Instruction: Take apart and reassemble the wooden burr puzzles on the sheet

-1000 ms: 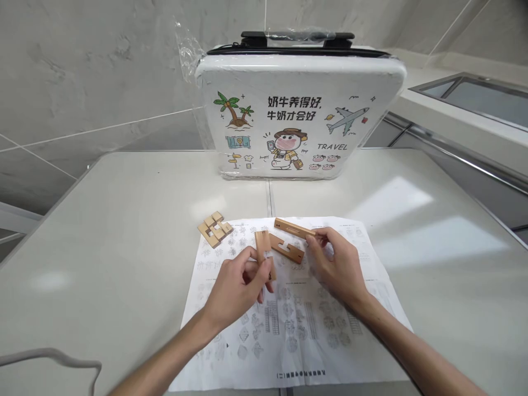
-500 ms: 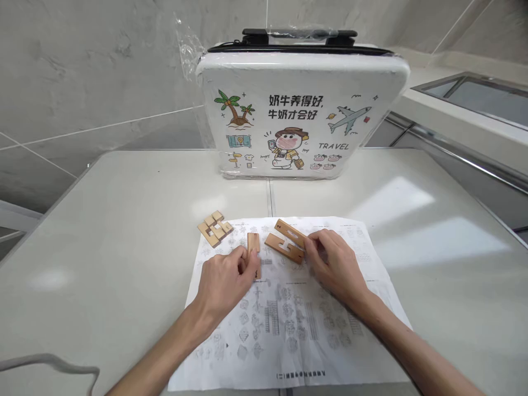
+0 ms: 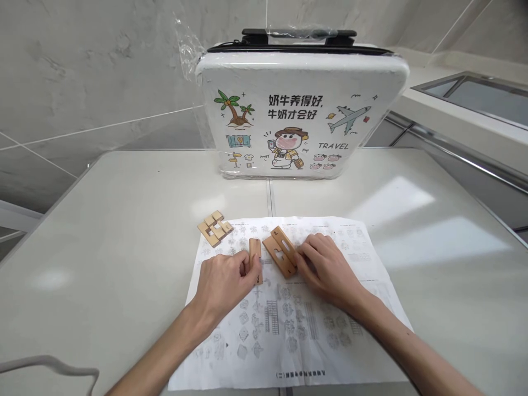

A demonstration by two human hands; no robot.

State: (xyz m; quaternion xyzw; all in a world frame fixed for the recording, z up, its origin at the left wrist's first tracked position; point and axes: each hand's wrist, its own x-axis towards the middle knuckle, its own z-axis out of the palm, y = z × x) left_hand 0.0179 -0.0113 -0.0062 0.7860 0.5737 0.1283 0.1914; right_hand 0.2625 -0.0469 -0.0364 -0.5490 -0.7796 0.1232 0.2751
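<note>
A printed instruction sheet (image 3: 297, 324) lies on the table before me. My left hand (image 3: 225, 283) pinches a narrow notched wooden piece (image 3: 255, 258) that rests flat on the sheet. To its right, two wider notched wooden pieces (image 3: 280, 252) lie side by side at a slant, and the fingertips of my right hand (image 3: 325, 269) press against their right edge. A small cluster of joined wooden blocks (image 3: 214, 227) sits apart at the sheet's upper left corner.
A white suitcase-shaped case (image 3: 301, 110) with cartoon travel pictures and a black handle stands upright at the back of the pale table (image 3: 124, 231). A grey cable (image 3: 49, 364) curls at the near left edge. A railing and ledge (image 3: 462, 143) run along the right.
My left hand lowered its wooden piece from upright in the air down flat onto the sheet. My right hand set its piece beside the other and turned the pair to a steeper slant.
</note>
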